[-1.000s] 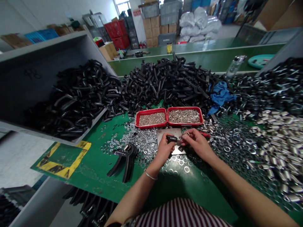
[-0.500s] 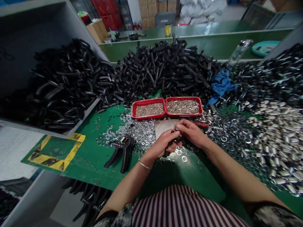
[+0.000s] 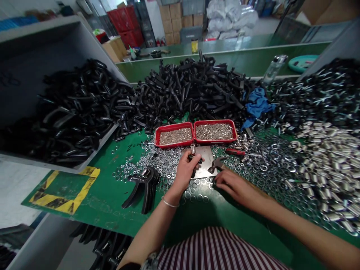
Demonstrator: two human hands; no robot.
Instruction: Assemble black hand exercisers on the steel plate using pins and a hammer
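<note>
Since the earlier frame, my right hand had pulled back, half open and apparently holding nothing, just beside a black grip piece on the steel plate. My left hand clasped a black handle, its spring upright, which left it in plain view.

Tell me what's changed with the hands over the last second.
The right hand has drawn away rightward from the left hand, which holds a black grip piece with a coil spring standing up from it. The red trays stayed put.
</note>
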